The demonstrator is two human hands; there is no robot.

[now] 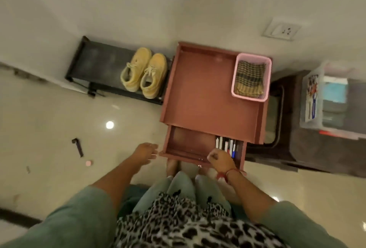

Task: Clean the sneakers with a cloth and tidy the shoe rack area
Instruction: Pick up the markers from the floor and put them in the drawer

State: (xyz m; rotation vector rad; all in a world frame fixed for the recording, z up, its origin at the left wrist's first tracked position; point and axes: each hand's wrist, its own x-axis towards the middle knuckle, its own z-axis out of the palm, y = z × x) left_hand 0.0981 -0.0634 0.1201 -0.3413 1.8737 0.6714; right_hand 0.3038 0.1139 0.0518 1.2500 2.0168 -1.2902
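On rack (99, 65), sneakers (144, 73): light, firm-soled, likely best lifted by heels. Cloth (250, 78) in basket (247, 99) (soft, limp): pinch fold. Left hand (145, 151) fingers straight, free; right hand (220, 160) curled at drawer (188, 142), grasp unclear.

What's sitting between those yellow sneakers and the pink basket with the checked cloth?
Between the sneakers and the pink basket lies only the bare reddish table top with its raised edge, as the head view shows.

One head cam, wide-angle, facing steeply down at floor (59, 121), prob. standing height
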